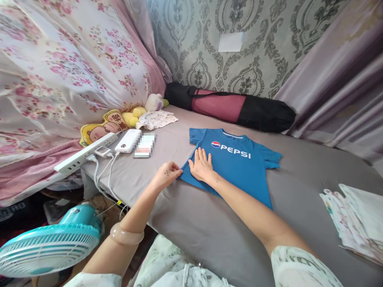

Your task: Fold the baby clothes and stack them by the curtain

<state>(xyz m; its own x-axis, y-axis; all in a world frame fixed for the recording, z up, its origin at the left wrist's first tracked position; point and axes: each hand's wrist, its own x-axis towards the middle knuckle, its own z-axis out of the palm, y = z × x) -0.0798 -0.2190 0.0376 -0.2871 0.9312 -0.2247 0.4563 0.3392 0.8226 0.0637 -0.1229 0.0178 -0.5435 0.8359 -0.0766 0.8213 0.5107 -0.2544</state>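
A blue T-shirt (239,171) with a white PEPSI print lies spread flat, front side up, on the grey bed sheet (185,223). Its collar points toward the wall and its hem toward me. My left hand (167,174) pinches the shirt's lower left corner between thumb and fingers. Stretched flat, my right hand (202,164) rests on the left part of the shirt, just below the round logo, with its fingers pointing away from me. The cloth under my right palm is hidden.
Left of the shirt are a phone (144,145), a white power bank (128,140) and a power strip (86,153) with cables. A black and pink rolled bag (221,105) lies along the wall. Folded clothes (356,223) sit at right; a turquoise fan (50,243) stands lower left.
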